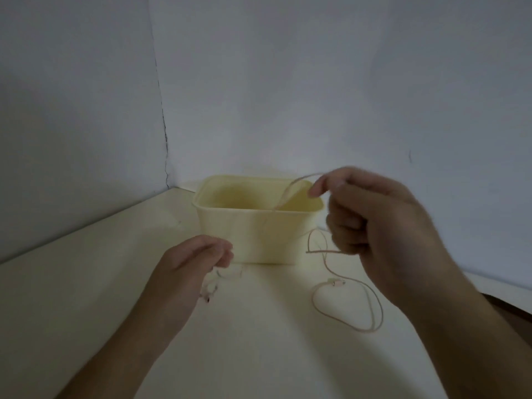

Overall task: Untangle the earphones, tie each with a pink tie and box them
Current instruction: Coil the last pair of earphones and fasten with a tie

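Head view, dim and a little blurred: one pale yellow box (253,234) stands open on a cream table (86,298), near the back where two grey-white walls (316,82) meet in a corner with a dark seam. Two bare hands reach in from below. The right hand (383,226) is raised in front of the box's right end and hides that corner; its fingers are curled and its thumb and forefinger pinch a thin pinkish cord (290,188), which arcs up and over the box's rim and then runs down across the front wall, faint against the plastic. Below this hand more of the cord hangs in a small loop (316,240) beside the box and trails down to the table, where it lies in one wide loop (345,309) with a small inline piece (336,282) on it, to the right of the box and apart from it. The left hand (195,263) is low, just in front of the box's left front corner, fingers curled together; it seems to pinch something thin at the fingertips, but blur keeps me from telling what. Under it a small tangle of earbuds (210,289) rests on the table, its parts too smeared to count. At the far right edge the table ends and a dark brown surface (512,309) shows beyond it.
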Demonstrator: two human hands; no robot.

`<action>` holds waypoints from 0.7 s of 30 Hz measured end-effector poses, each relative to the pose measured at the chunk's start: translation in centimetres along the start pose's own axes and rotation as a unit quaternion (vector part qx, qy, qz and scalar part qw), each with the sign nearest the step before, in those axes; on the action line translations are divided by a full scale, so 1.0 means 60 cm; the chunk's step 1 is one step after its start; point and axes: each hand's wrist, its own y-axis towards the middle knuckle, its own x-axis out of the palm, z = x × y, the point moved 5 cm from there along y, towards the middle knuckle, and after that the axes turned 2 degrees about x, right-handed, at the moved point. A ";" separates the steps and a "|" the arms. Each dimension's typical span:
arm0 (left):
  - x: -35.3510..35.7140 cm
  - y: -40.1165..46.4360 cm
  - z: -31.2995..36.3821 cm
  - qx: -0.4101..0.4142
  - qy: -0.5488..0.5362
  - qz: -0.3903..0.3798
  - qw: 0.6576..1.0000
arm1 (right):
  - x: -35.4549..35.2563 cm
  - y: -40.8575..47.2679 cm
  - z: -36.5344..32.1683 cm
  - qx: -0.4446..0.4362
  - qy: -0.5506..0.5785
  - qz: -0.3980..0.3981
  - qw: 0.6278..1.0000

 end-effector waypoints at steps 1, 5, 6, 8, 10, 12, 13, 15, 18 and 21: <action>0.006 -0.003 0.004 0.005 -0.015 -0.008 1.000 | 0.011 -0.001 0.008 0.015 -0.049 -0.025 0.998; 0.035 -0.021 0.025 0.068 -0.067 -0.100 0.990 | 0.075 -0.019 0.050 0.006 -0.295 -0.150 0.944; 0.040 -0.024 0.026 0.074 -0.057 -0.119 0.988 | 0.088 -0.025 0.058 0.006 -0.334 -0.180 0.925; 0.044 -0.024 0.020 0.061 -0.030 -0.139 0.988 | 0.100 -0.032 0.065 0.010 -0.382 -0.219 0.898; 0.037 -0.020 0.012 0.027 0.006 -0.096 0.995 | 0.093 -0.030 0.059 0.021 -0.393 -0.215 0.894; 0.021 -0.015 0.015 0.036 0.065 -0.025 0.997 | 0.067 -0.021 0.051 0.021 -0.420 -0.175 0.890; 0.012 -0.013 0.017 0.037 0.075 0.005 0.996 | 0.051 -0.014 0.045 0.013 -0.437 -0.141 0.888; -0.007 -0.008 0.013 0.020 0.050 0.059 0.997 | 0.016 -0.002 0.029 -0.006 -0.464 -0.069 0.883; -0.033 0.001 -0.004 -0.012 0.107 0.158 0.982 | -0.030 0.010 0.015 0.002 -0.461 0.010 0.887; -0.047 0.005 -0.017 -0.031 0.224 0.195 0.954 | -0.059 0.014 0.001 -0.013 -0.455 0.098 0.885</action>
